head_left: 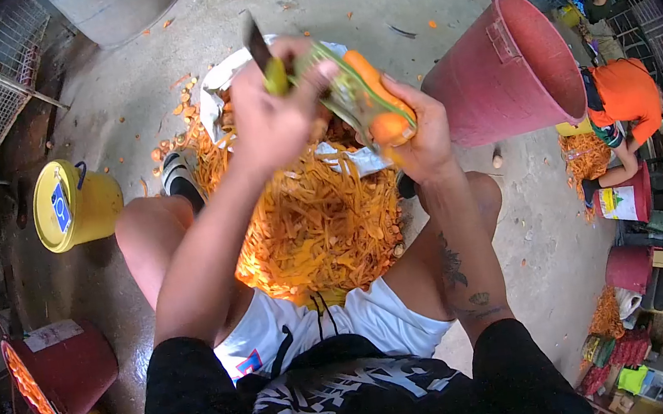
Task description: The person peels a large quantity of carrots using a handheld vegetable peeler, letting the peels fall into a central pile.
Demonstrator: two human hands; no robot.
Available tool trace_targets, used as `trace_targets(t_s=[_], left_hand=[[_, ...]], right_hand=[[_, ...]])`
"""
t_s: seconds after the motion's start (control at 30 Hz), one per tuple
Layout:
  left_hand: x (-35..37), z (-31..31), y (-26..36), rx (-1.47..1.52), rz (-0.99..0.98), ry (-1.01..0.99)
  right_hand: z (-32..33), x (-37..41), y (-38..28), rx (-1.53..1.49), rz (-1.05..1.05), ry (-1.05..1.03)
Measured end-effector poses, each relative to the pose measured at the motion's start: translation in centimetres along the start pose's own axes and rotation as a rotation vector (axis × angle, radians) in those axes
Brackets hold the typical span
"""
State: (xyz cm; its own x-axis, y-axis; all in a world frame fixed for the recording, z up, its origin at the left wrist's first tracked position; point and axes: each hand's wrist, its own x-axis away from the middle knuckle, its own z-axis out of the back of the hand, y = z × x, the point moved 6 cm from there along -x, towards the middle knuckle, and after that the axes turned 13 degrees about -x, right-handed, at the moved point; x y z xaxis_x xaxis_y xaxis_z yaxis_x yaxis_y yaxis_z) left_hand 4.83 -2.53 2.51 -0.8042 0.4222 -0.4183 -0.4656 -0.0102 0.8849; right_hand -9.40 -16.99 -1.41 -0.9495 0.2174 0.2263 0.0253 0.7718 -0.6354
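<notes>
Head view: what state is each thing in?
Left hand: gripping knife
Knife: blade up, blurred
Right hand: holding orange vegetable
Orange vegetable: partly hidden
Green object: too blurred to tell
Peelings: heaped, in strips
Yellow bucket: lidded
Pink bin: open
Dark red bucket: open, containing orange pieces

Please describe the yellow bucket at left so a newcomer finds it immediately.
Start from the central heap of orange peelings. Past the person's left knee stands the yellow bucket. Its yellow body and blue label separate it from red buckets nearby.
</notes>
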Motion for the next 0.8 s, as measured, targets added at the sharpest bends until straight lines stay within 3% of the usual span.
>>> trace_targets(t_s=[0.07,0.1,0.2,0.3,0.33,0.4,0.47,0.57,0.63,0.7,0.73,0.77,0.8], left_hand=[[-0.6,1.3,-1.1,0.103,0.132,0.049],[-3.5,1.7,-4.5,0.122,0.124,0.149],[-3.0,3.4,-6.8,0.119,0.223,0.236],[1.1,-0.3,0.0,0.022,0.161,-0.011],[1.1,-0.6,0.2,0.025,0.167,-0.011],[1.4,-1.1,1.5,0.076,-0.07,-0.042],[-1.5,1.5,-3.1,0.116,0.134,0.081],[-3.2,4.0,-7.2,0.153,0.227,0.312],[-1.8,2.0,-5.9,0.292,0.297,0.177],[0.4,-0.2,-0.5,0.078,0.176,-0.075],[0.4,-0.5,0.0,0.038,-0.056,-0.033],[-0.1,-0.3,-1.0,0.039,-0.044,-0.034],[-1.2,1.0,-3.1,0.065,0.106,0.062]], right_hand=[[-1.6,1.0,0.1,-0.001,-0.04,-0.065],[-1.2,-0.3,-1.2,0.057,0.003,-0.097],[-0.9,-0.5,0.5,-0.154,-0.088,-0.095],[-0.9,-0.6,0.8,-0.151,-0.056,-0.004],[-2.4,0.0,0.3,-0.102,0.011,0.104],[-2.0,0.5,0.0,-0.046,0.067,0.217],[-1.7,0.3,0.3,0.022,-0.017,-0.102],[-1.3,0.4,0.5,-0.047,-0.085,-0.065],[-0.1,-0.6,0.4,-0.067,-0.078,-0.094],[-0.3,-0.5,0.6,-0.095,-0.077,-0.103],[-1.3,0.1,0.3,-0.054,-0.04,-0.049],[-1.7,0.6,0.2,-0.014,-0.007,0.008],[-1.2,0.6,0.5,-0.014,-0.014,0.01]])
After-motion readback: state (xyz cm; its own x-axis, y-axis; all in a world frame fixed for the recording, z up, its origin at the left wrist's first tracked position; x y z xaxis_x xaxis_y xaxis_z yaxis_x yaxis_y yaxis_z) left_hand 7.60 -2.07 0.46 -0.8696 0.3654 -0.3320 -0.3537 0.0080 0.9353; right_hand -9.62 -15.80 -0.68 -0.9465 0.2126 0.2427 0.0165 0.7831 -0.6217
